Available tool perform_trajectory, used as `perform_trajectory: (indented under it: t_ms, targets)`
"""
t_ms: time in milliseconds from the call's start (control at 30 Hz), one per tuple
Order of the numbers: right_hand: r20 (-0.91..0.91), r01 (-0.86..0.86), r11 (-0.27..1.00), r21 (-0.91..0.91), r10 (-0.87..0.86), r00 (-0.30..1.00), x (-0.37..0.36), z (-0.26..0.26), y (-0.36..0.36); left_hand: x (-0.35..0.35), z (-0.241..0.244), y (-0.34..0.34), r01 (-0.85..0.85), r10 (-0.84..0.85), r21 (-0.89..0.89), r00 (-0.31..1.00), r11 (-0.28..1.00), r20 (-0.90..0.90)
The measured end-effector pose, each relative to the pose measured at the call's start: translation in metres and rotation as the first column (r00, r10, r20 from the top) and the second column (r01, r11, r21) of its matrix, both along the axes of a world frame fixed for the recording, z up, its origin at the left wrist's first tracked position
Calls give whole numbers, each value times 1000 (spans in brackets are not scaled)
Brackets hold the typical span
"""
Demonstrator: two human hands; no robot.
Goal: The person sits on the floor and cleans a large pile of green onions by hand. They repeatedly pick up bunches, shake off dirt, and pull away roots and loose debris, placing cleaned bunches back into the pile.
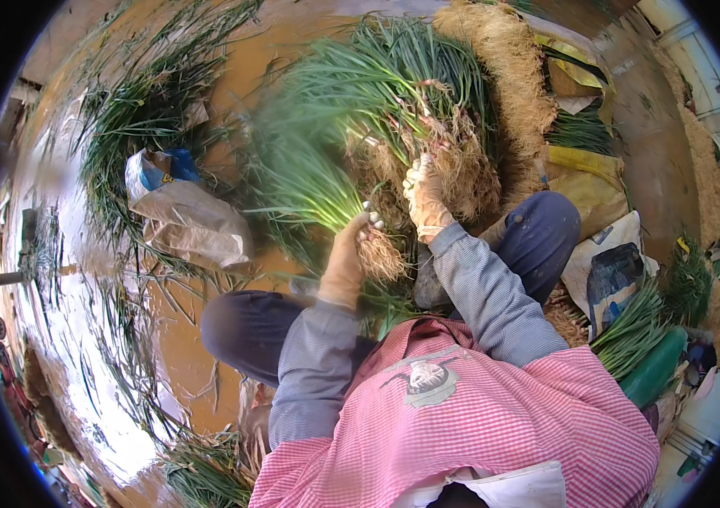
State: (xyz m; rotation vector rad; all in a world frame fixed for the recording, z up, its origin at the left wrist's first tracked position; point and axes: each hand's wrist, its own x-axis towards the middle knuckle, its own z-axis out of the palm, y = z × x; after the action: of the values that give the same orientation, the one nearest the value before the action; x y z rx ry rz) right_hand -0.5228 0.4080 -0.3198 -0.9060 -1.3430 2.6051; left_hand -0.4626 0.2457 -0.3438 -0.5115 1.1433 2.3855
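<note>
My left hand, in a pale glove, is closed around a bunch of green onions. The leaves fan out to the upper left, partly blurred, and the stringy roots hang to the right of my fist. My gloved right hand has its fingers curled at the near side of a large heap of green onions. A green stalk runs into those fingers from the heap; its lower end is hidden. Tangled roots on the heap lie just right of this hand.
Loose green leaves lie in muddy water at the left, around a crumpled woven sack. Beyond the heap, a row of bundled roots borders yellow sacks. More green onions lie at my right beside a green object.
</note>
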Motion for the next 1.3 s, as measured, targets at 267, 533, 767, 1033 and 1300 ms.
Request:
perform_trajectory:
  t_ms: [267, 533, 767, 1033, 1300]
  targets:
    - [-244, -891, 449, 73, 874, 420, 74, 12, 4, -11, 32, -3, -175, 91, 664, 983, 727, 160]
    - [-31, -827, 398, 397, 906, 422, 92, 39, -32, -72, 79, -53, -84, 171, 774, 985, 628, -32]
    - [902, -538, -804, 254, 397, -168, 120, 1, 11, -126, 167, -107, 38, 192, 753, 958, 657, -215]
    - [280, -194, -275, 942, 322, 904, -9, -11, 45, -87, 96, -46, -179, 215, 544, 977, 820, -3]
    - [-14, -86, 269, 959, 348, 937, 31, 8, 7, -60, 46, -32, -229, 131, 554, 968, 800, 212]
